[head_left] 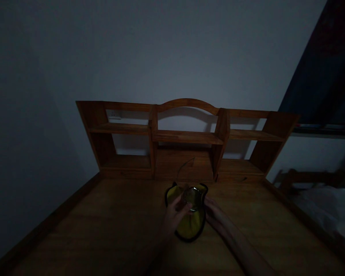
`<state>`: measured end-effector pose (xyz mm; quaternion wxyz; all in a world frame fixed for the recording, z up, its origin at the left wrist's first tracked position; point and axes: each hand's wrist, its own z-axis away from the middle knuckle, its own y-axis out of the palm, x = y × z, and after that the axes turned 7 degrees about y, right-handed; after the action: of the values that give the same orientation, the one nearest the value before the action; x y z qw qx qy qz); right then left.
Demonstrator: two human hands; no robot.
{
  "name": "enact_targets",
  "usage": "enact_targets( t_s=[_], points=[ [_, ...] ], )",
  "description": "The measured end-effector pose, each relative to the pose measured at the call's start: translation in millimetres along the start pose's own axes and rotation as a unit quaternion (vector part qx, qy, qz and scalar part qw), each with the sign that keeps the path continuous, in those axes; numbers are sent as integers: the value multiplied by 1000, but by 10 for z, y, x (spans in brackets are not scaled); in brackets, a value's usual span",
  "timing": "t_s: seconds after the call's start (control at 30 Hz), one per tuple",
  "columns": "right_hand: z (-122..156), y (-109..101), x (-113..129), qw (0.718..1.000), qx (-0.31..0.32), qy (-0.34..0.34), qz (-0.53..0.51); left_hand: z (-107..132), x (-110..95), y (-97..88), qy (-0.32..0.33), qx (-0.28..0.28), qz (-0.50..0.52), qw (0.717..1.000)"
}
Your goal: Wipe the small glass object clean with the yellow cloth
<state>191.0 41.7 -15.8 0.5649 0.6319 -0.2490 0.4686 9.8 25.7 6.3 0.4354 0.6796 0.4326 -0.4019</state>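
Low in the middle of the view is a yellow cloth piece (190, 229) with black edging, shaped like a pouch or mitt. In front of its upper part is a round, clear, shiny object (194, 197), perhaps glass; the dim light hides its exact kind. My left hand (174, 214) grips that round object from the left, thumb and fingers curled at its side. On the other side, my right hand (214, 215) is closed at the right black edge of the yellow cloth piece. Its fingertips are partly hidden behind the cloth.
A wooden desk (126, 218) spreads under both hands. Along its back runs a wooden shelf unit (188, 137) with several compartments, against a pale wall (172, 53). Raised wooden edges border the desk left and right. Pale bedding (327, 209) lies beyond at the right.
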Motion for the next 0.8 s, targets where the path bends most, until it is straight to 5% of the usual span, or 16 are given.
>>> enact_targets(
  t_s=[0.8],
  points=[
    [-24, 76, 5, 997, -70, -9, 27, -22, 83, -16, 43, -74, -102, 991]
  ],
)
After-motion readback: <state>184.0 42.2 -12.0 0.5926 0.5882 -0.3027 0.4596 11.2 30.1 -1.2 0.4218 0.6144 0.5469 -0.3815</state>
